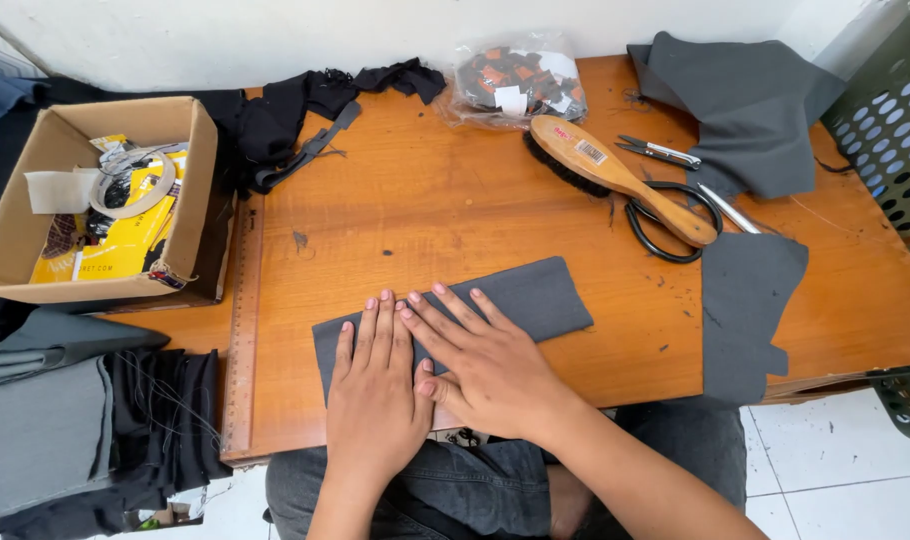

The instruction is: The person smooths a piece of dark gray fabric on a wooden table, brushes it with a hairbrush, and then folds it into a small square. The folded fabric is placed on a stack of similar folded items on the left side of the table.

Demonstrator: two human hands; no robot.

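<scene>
A wide orange-brown wooden table (455, 200) fills most of the view, standing against a pale wall, with white floor tiles showing at the near right and a green perforated basket (890, 120) at the far right edge. On the left sits an open cardboard box (190, 190) holding yellow packaging and a roll of tape, and near it, lower left, lies a stack of grey and black cloth (65, 420). A large dark grey fabric piece (745, 100) is spread at the far right corner, and a second cut piece (745, 310) hangs over the near right edge. A folded grey fabric strip (545, 295) lies near the front middle of the table, running from left up to the right. Both hands rest on it, palms down and flat, fingers stretched out and gripping nothing: the left hand (375, 400) presses the strip's left end, and the right hand (485, 365) lies just beside it, its fingers crossing toward the left hand's fingertips and touching them. Black cloth scraps (305, 110) lie at the far left. A long wooden ruler (243, 330) runs along the table's left edge. A wooden-backed brush (615, 175) lies over black-handled scissors (675, 225), with small snips (660, 152) and a clear bag of labels (515, 80) further back.
</scene>
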